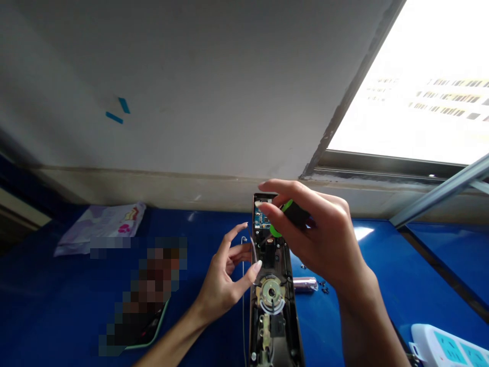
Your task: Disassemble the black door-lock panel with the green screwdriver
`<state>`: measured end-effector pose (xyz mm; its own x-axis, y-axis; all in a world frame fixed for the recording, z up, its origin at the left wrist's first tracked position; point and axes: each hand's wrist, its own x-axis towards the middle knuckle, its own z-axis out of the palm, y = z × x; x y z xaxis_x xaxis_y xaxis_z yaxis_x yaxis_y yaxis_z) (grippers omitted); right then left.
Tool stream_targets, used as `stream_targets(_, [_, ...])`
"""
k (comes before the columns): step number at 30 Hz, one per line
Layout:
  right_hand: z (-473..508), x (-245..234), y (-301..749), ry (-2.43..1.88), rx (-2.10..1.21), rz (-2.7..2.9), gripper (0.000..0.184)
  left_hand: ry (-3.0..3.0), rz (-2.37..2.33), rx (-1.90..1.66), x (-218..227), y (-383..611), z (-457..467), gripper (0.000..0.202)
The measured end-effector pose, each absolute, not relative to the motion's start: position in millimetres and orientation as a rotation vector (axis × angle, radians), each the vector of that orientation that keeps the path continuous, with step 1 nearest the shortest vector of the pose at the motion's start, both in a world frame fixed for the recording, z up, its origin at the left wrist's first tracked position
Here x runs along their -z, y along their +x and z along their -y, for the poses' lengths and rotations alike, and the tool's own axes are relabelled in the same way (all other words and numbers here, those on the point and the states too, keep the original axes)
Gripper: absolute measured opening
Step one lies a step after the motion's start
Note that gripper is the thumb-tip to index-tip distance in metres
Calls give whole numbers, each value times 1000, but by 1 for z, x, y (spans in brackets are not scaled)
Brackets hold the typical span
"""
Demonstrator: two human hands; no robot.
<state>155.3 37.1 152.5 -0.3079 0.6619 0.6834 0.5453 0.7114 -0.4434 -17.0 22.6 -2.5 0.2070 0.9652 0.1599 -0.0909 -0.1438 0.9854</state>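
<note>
A long, narrow door lock panel (280, 331) lies with its inside facing up, showing a blue circuit board (262, 218) at the far end and a round metal spindle plate (271, 292) midway. My left hand (225, 278) holds the panel's left edge, thumb over the inside and fingers along the outer side, the index finger raised. A thin grey cable (252, 247) curves between that thumb and index finger. Closed around a green and black screwdriver (296, 214), my right hand (324, 229) is above the board; its shaft slants down leftward, the tip hard to make out.
Small dark screws (324, 287) and a pink wrapped cylinder (305, 284) lie right of the panel on the blue table (206, 346). A white power strip (443, 344) sits at the lower right. A plastic packet (101, 227) and a blurred green-edged object (162, 318) lie left.
</note>
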Motion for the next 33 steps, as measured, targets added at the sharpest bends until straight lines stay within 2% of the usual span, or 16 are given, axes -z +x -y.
stream_targets(5, [-35,-155,159,-821,-320,2085,50,1347,-887,-1194,2,-17,-21,79])
stream_targets(7, [-34,-155,160,-807,-332,2093,53,1350,-884,-1195,1,-18,-20,79])
stream_targets(9, [-34,-155,160,-836,-313,2076,46,1368,-893,-1197,2,-18,-20,80])
stream_targets(12, [-34,-154,158,-879,-231,2027,23,1382,-911,-1205,4,-18,-21,79])
stream_targets(14, [-34,-153,157,-873,-201,2018,16,1377,-912,-1208,5,-18,-21,78])
stream_targets(18, [-32,-153,154,-753,-317,2061,39,1380,-894,-1209,5,-18,-20,76])
stream_targets(20, [-31,-152,153,-693,-405,2076,45,1387,-895,-1206,4,-19,-19,76])
stream_targets(23, [-32,-151,153,-707,-416,2074,36,1393,-914,-1195,1,-18,-19,76])
stream_targets(28, [-38,-149,158,-857,-160,1979,8,1394,-959,-1193,-2,-17,-17,74])
stream_targets(31, [-37,-153,162,-912,-124,1996,8,1379,-942,-1196,-1,-16,-16,74])
stream_targets(33, [-34,-156,164,-900,-193,2054,22,1374,-933,-1194,-1,-17,-15,74])
